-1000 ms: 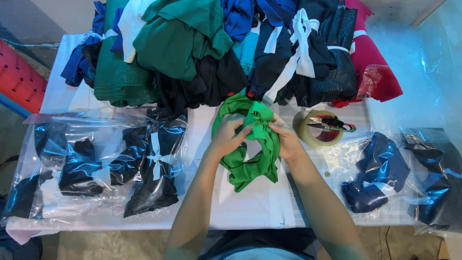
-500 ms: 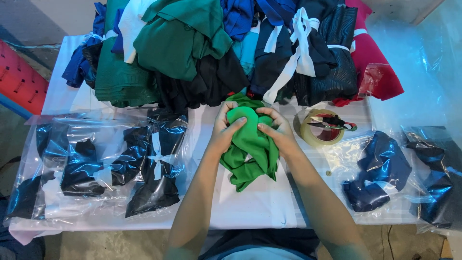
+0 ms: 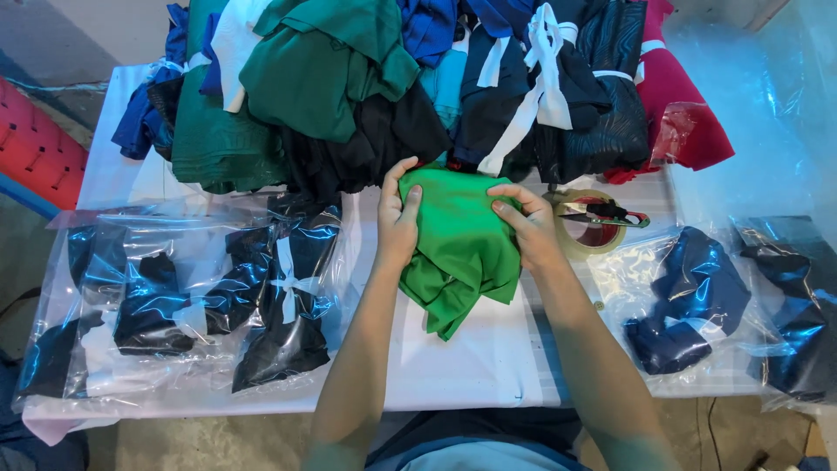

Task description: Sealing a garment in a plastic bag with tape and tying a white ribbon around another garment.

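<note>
A bright green garment lies bunched on the white table in front of me. My left hand grips its left edge, fingers curled over the cloth. At the garment's upper right corner my right hand holds the fabric in the same way. Both hands press the cloth flat at its top; the lower part hangs in loose folds toward me.
A heap of clothes in green, black, navy, white and red fills the far side. Clear plastic bags with dark garments lie at the left, more bagged dark clothes at the right. A tape dispenser sits beside my right hand.
The garment was held up and twisted between my hands; now it is laid down and spread wider, with my hands moved apart to its top corners.
</note>
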